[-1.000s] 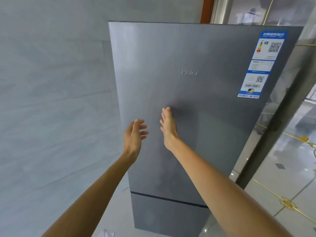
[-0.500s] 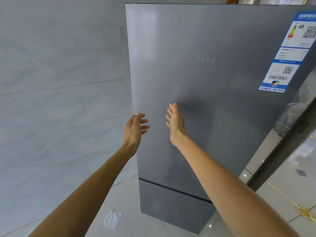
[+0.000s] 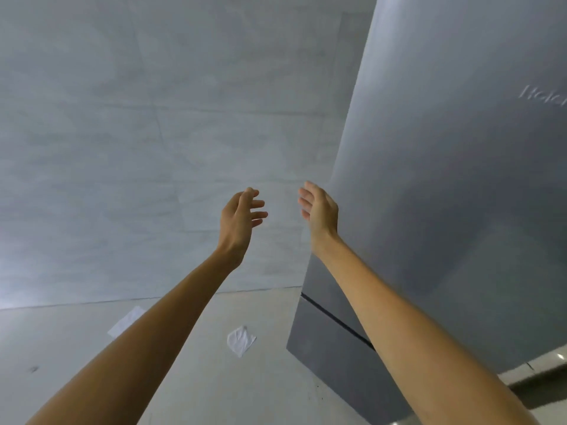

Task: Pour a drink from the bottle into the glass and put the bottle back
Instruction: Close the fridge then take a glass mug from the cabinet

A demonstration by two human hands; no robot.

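I hold my left hand (image 3: 237, 217) and right hand (image 3: 319, 210) up empty with relaxed fingers, the right at the left edge of the grey fridge (image 3: 445, 194), while 2 white scraps (image 3: 241, 340) lie on the floor (image 3: 260, 378) below.

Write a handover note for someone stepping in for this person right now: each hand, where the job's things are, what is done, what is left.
Left hand: open, empty, raised in front of the wall.
Right hand: open, empty, at the left edge of the grey refrigerator, by its upper door; contact unclear.
Bottle and glass: not in view. The refrigerator doors look closed.
Done: nothing visible.
Left: probably open the door, get the bottle, pour into the glass, put the bottle back.
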